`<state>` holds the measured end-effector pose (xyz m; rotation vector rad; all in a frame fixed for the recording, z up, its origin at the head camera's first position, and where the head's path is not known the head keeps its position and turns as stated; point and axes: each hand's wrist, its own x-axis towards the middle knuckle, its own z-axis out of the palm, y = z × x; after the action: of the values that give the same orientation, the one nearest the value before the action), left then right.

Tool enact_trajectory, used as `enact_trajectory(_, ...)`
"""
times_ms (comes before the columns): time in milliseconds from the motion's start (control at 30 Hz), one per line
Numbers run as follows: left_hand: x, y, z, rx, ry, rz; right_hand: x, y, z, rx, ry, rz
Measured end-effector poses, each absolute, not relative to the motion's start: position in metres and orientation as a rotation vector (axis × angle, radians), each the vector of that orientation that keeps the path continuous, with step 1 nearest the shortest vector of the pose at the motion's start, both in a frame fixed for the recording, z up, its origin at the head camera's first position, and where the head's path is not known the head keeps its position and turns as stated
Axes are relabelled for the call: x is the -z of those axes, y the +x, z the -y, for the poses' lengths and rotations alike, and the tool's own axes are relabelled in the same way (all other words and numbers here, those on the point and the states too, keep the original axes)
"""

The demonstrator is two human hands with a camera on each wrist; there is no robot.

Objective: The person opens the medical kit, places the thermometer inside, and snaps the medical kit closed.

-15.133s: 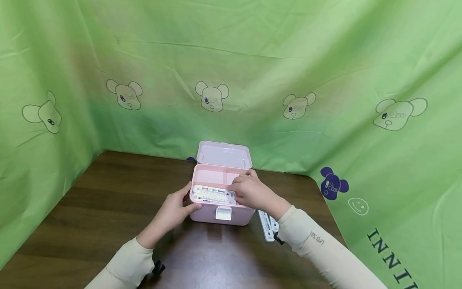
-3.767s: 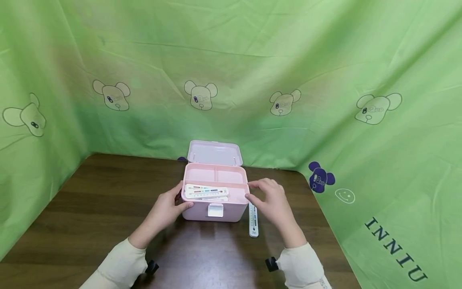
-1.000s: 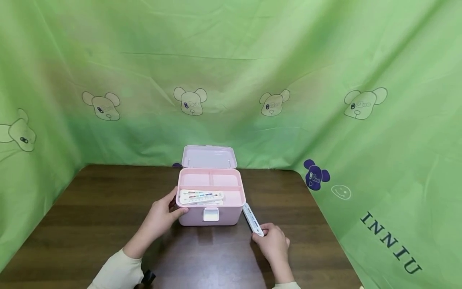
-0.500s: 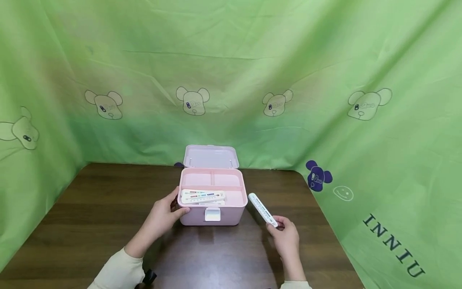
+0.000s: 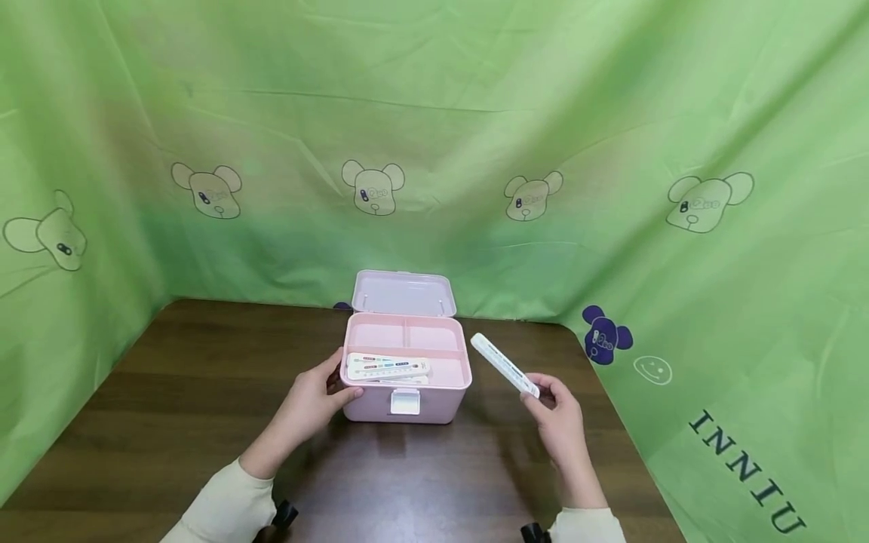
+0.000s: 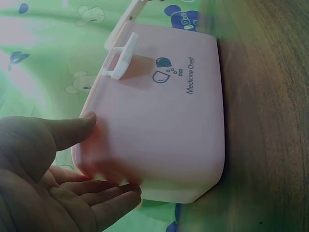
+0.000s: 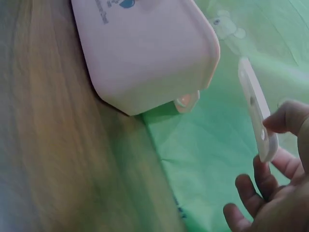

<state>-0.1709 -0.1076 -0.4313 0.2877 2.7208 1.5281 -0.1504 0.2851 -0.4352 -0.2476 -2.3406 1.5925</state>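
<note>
A pink medicine chest (image 5: 407, 406) stands on the table with its lid (image 5: 404, 294) raised. My left hand (image 5: 308, 403) holds its left front corner, thumb on the front by the rim and fingers along the side. The left wrist view shows the printed front of the chest (image 6: 159, 116). Several white thermometers (image 5: 387, 368) lie in its front compartment, toward the left. To the right of the chest, my right hand (image 5: 562, 418) pinches one more white thermometer (image 5: 504, 363) by its near end, raised and tilted. In the right wrist view this thermometer (image 7: 256, 108) sits between thumb and fingers.
A divider splits the back of the chest into two compartments (image 5: 376, 335). The dark wooden table (image 5: 204, 392) ends at green printed cloth (image 5: 462, 121) behind and on both sides. A white latch (image 5: 405, 402) hangs on the chest's front.
My right hand has taken the thermometer off the table beside the chest, lifting it up and rightward. Earlier, the thermometers in the chest were rearranged. My left hand keeps its place on the corner.
</note>
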Motion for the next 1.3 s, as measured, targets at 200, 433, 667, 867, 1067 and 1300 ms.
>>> enact_trajectory(200,0.43,-0.172,0.108,-1.585,0.273,-2.68,0.418,-0.167,-0.298,-1.337,0.081,2.578)
enact_trajectory(433,0.43,-0.172,0.107,-1.607,0.213,-2.687,0.402,-0.185,-0.309,-1.102,0.376,2.703)
enact_trajectory(667,0.428,-0.174,0.107,-1.593,0.252,-2.769,0.39,-0.199,-0.31,-1.033,0.508,2.797)
enact_trajectory(867,0.431,-0.172,0.111,-1.506,0.303,-2.872,0.383,-0.208,-0.301,-0.985,0.655,2.845)
enact_trajectory(1067,0.434,-0.174,0.112,-1.497,0.313,-2.892,0.379,-0.216,-0.296,-0.945,0.797,2.852)
enact_trajectory(1300,0.434,-0.177,0.111,-1.483,0.327,-2.925,0.375,-0.225,-0.289,-0.897,0.918,2.87)
